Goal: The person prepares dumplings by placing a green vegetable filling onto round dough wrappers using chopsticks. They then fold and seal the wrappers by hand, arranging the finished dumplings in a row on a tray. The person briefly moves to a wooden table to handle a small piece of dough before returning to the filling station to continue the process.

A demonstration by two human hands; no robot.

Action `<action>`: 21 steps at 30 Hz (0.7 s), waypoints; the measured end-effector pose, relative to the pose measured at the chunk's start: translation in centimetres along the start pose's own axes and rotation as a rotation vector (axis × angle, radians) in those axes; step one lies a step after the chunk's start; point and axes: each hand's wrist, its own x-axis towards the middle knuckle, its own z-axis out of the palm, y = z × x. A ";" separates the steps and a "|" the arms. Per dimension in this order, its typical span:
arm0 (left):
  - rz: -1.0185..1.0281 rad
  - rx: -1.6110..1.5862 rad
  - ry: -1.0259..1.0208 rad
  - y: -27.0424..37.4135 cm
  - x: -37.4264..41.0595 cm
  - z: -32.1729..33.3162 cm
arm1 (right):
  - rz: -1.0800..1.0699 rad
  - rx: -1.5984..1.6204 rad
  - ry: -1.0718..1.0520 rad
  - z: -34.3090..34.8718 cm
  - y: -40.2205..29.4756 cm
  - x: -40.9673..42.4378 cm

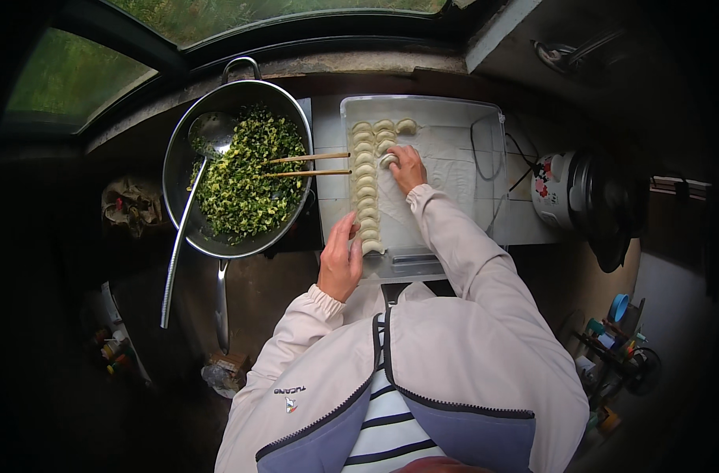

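Note:
Folded dumplings (pixel 366 180) form a long column at the left of a clear plastic tray (pixel 424 101) lined with white paper or cloth. A second, shorter column starts beside it, and one dumpling (pixel 406 126) lies at the top of a third. My right hand (pixel 409 168) grips a dumpling (pixel 388 160) at the lower end of the second column. My left hand (pixel 340 258) is at the tray's left edge by the lowest dumplings, fingers apart; whether it touches the tray is unclear. To the left, a wok (pixel 178 222) holds chopped green and yellow filling (pixel 247 183).
A metal ladle (pixel 184 242) and wooden chopsticks (pixel 312 158) rest in the wok, the chopsticks reaching towards the tray. The wok's handle (pixel 221 307) juts towards me. A rice cooker (pixel 557 189) and a cable (pixel 520 145) are at the right. Windows (pixel 276 18) line the far side.

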 end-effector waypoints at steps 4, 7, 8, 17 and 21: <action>-0.030 -0.031 -0.012 -0.1 0.1 -0.2 | -0.011 -0.004 0.024 0.4 0.2 0.2; -0.021 -0.033 -0.022 -0.4 0.4 0.0 | -0.045 0.014 0.062 0.5 0.5 0.2; -0.016 -0.030 -0.026 -0.5 0.5 0.0 | -0.052 0.016 0.059 0.4 0.6 0.2; -0.030 -0.052 -0.057 -0.4 0.9 0.2 | -0.067 -0.010 0.024 -0.1 0.4 0.7; -0.034 -0.040 -0.068 -0.4 1.0 0.3 | -0.076 0.002 0.030 0.2 0.7 0.7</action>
